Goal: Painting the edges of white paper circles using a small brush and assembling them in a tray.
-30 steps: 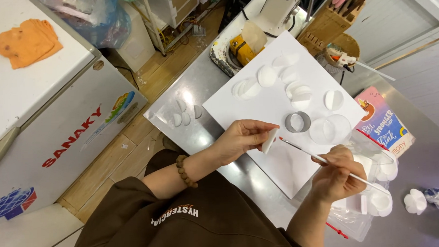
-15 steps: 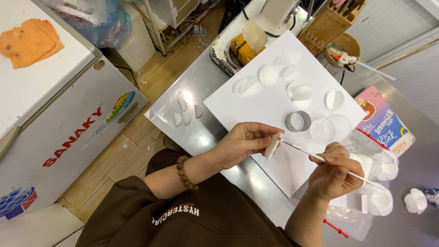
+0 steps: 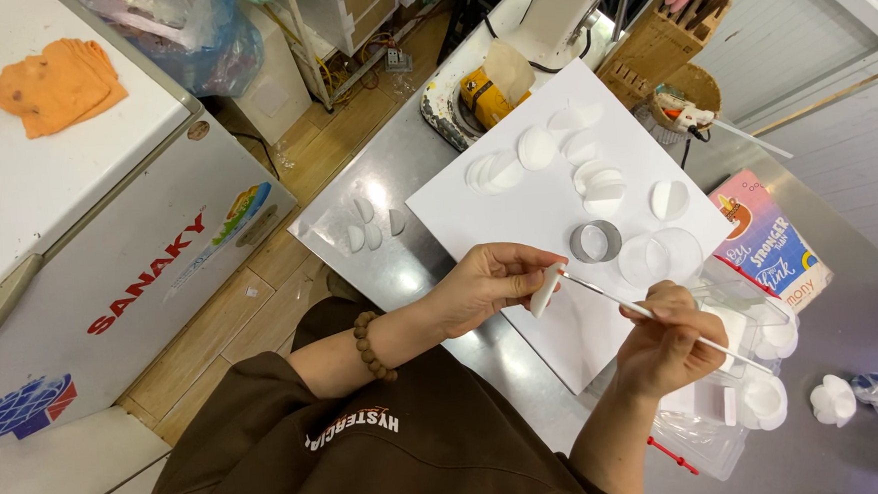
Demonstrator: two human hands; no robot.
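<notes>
My left hand pinches a small folded white piece above the near edge of a white board. In my right hand is a thin white stick, its tip touching that white piece. Several round white discs lie scattered over the board, along with a metal ring cutter and a clear round lid. A beaded bracelet circles my left wrist.
The board rests on a steel table that also carries three small white pieces, a pink printed box, clear plastic containers and white flower shapes. A white chest freezer with an orange cloth stands at left.
My left hand has turned the white piece slightly and the stick's tip has shifted along it; both hands stay in nearly the same place.
</notes>
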